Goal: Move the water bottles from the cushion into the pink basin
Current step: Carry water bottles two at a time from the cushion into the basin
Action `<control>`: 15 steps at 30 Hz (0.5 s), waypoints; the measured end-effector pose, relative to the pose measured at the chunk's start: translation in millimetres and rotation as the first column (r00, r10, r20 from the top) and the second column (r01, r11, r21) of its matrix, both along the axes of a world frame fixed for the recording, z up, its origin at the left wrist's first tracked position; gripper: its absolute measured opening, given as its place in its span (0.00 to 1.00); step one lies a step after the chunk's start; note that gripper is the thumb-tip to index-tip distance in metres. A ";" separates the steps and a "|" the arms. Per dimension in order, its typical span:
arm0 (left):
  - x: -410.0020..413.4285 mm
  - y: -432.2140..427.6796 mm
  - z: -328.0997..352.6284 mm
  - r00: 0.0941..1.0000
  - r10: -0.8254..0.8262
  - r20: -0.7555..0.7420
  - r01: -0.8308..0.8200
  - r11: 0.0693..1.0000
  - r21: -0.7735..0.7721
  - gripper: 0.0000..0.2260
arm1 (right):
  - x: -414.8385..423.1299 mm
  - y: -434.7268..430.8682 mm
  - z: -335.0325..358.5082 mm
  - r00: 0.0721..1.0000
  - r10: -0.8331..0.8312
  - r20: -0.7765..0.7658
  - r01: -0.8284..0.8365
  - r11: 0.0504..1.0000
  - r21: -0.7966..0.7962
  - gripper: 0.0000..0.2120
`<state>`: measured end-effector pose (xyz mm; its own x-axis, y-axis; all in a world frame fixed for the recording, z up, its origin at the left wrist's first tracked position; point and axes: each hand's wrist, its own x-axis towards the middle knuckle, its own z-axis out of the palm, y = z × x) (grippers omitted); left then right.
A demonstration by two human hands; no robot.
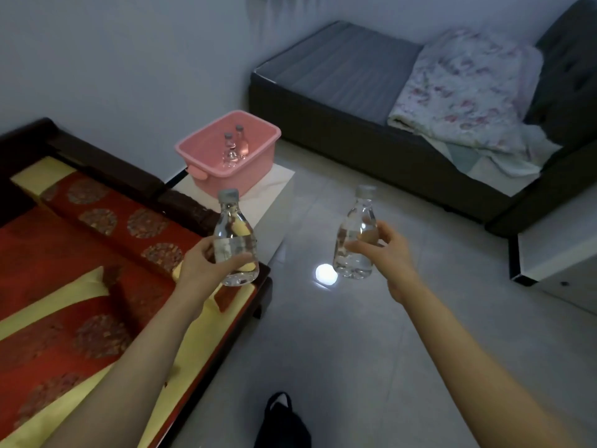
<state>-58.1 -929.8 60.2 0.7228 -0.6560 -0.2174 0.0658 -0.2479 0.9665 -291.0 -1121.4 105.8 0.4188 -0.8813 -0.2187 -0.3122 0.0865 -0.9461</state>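
My left hand (202,268) grips a clear water bottle (234,221) with a grey cap, upright, over the right edge of the red and yellow cushion (74,286). My right hand (386,250) grips a second clear bottle (357,231), upright above the tiled floor. Ahead of both stands the pink basin (206,156) on a white side table (274,189). Two more bottles (234,147) stand inside the basin.
The cushion lies on a dark wooden bench (181,202) at the left. A dark sofa bed (355,134) with a floral quilt (465,88) fills the back right. A white cabinet (555,250) stands at the right. A black bag (282,421) sits on the floor near me.
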 end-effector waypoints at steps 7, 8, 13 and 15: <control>44.2 -100.9 3.9 0.998 0.067 -0.015 -0.067 0.997 -0.023 0.18 | 45.3 -104.9 10.0 0.999 0.030 0.012 -0.030 0.999 0.014 0.20; 48.6 -113.0 4.4 0.997 0.070 -0.017 -0.070 0.997 -0.024 0.18 | 50.3 -118.4 10.1 0.999 0.033 0.016 -0.033 0.999 0.021 0.19; 73.1 -181.9 5.1 0.995 0.103 0.015 -0.102 0.994 -0.045 0.18 | 87.4 -200.3 4.2 0.995 0.096 0.011 -0.096 0.995 0.032 0.26; 84.0 -212.7 2.1 0.988 0.154 0.030 -0.152 0.987 -0.059 0.18 | 110.1 -239.9 1.2 0.990 0.139 0.019 -0.140 0.989 0.040 0.30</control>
